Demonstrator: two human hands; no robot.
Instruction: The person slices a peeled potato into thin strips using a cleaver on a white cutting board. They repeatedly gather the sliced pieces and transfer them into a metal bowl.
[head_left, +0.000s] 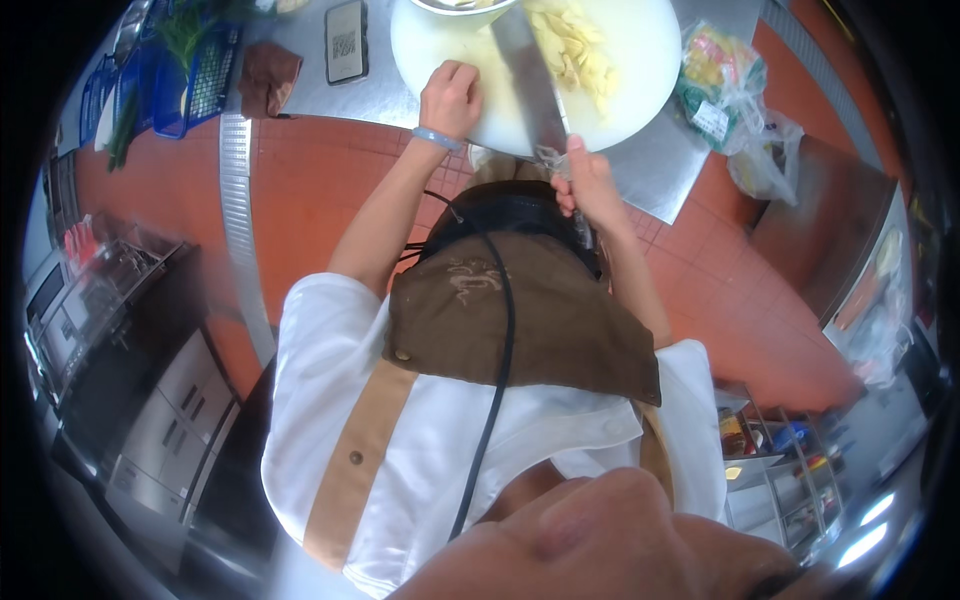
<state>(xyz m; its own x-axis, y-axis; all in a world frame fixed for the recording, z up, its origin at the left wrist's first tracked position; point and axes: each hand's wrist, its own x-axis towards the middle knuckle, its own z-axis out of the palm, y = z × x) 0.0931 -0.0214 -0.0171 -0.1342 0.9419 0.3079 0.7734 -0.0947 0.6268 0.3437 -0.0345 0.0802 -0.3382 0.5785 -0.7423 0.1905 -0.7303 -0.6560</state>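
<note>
My right hand (589, 184) grips a cleaver (534, 86) by its handle, which has clear plastic around it. The broad blade points away from me over a round white cutting board (649, 67). To the blade's right lies a heap of thin pale yellow slices (574, 49), whose kind I cannot tell. On the left part of the board rests my left hand (452, 96), its fingers curled and a bluish bangle on the wrist. Whether anything is under those fingers is hidden. Beyond them, a metal bowl (465, 6) is cut off by the top edge of the view.
The board lies on a steel table (382, 97). Left of it are a phone (346, 41) showing a printed-style code, a brown cloth (268, 79) and blue baskets (210, 82) with green vegetables. Plastic produce bags (724, 94) sit at the right edge. A black cable (501, 322) crosses my apron.
</note>
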